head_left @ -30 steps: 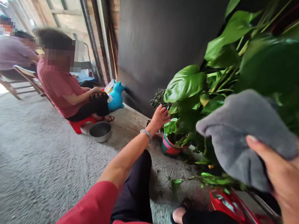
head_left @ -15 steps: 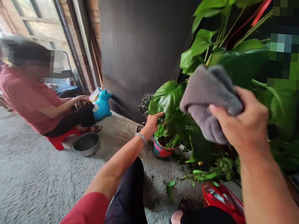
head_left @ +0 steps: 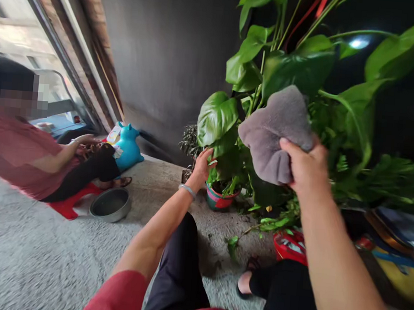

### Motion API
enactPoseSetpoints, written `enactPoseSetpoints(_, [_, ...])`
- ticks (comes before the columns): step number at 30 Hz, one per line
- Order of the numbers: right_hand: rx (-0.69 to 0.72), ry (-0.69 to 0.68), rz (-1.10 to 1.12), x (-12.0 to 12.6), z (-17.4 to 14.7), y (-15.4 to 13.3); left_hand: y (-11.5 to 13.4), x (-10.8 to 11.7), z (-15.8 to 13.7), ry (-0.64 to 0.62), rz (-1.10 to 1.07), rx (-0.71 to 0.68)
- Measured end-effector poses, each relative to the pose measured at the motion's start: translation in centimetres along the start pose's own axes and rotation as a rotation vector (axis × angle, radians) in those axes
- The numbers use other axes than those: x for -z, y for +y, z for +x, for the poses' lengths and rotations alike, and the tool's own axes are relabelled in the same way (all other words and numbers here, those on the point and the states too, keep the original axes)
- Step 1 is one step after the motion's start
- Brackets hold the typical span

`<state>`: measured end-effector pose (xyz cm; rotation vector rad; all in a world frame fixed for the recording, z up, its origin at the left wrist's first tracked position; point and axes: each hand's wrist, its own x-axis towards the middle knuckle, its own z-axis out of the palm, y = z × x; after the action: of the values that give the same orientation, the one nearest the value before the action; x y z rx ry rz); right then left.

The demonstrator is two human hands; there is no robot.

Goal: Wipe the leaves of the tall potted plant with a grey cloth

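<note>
My right hand (head_left: 310, 165) grips a folded grey cloth (head_left: 275, 131), thumb on top, held up in front of the large-leaved plant (head_left: 299, 69). The cloth hides part of the foliage behind it. My left hand (head_left: 201, 168), with a bracelet on the wrist, reaches to the lower edge of a broad glossy leaf (head_left: 217, 117). Its fingers are apart beside the foliage; whether they touch the leaf I cannot tell. Below stands a green and pink flowerpot (head_left: 221, 201) with soil and stems in it.
At the left a person in a pink shirt (head_left: 17, 154) sits on a red stool (head_left: 76, 202). A grey basin (head_left: 110, 204) and a blue animal-shaped toy (head_left: 129, 146) are near them. A red bag (head_left: 289, 245) lies by my foot. A dark panel (head_left: 164, 65) stands behind.
My view has turned right. My right hand has moved the cloth lower and turned it flatter. My left hand has gone from a pointing finger on the leaf to spread fingers below it.
</note>
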<state>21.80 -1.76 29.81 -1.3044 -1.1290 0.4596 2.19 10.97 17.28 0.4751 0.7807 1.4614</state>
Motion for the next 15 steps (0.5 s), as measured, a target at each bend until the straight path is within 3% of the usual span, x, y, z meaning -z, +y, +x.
enactPoseSetpoints(4, [-0.132,-0.176,-0.121,-1.4,-3.9,5.1,-2.9,-0.4,-1.2,-0.114,0.018,0.257])
enactPoseSetpoints(6, [-0.193,-0.312,-0.137,0.2,-7.0,5.9,-3.8,-0.4,-1.8,-0.219,-0.024,0.295])
enactPoseSetpoints(8, [-0.261,-0.374,-0.071,3.0,-8.4,4.7,-4.3,-0.4,-2.2,-0.287,-0.071,0.276])
enactPoseSetpoints(10, [-0.286,-0.258,0.04,5.6,-7.5,2.7,-4.6,-0.5,-2.6,-0.28,-0.075,0.257])
enactPoseSetpoints(12, [-0.245,-0.007,0.136,6.8,-5.0,1.5,-5.2,-1.0,-3.3,-0.251,-0.048,0.253])
enactPoseSetpoints(14, [-0.217,0.147,0.18,6.2,-3.0,2.2,-6.1,-1.8,-4.1,-0.245,-0.02,0.262])
enactPoseSetpoints(15, [-0.228,0.131,0.181,5.5,-2.9,3.4,-6.7,-2.2,-4.4,-0.258,-0.014,0.273])
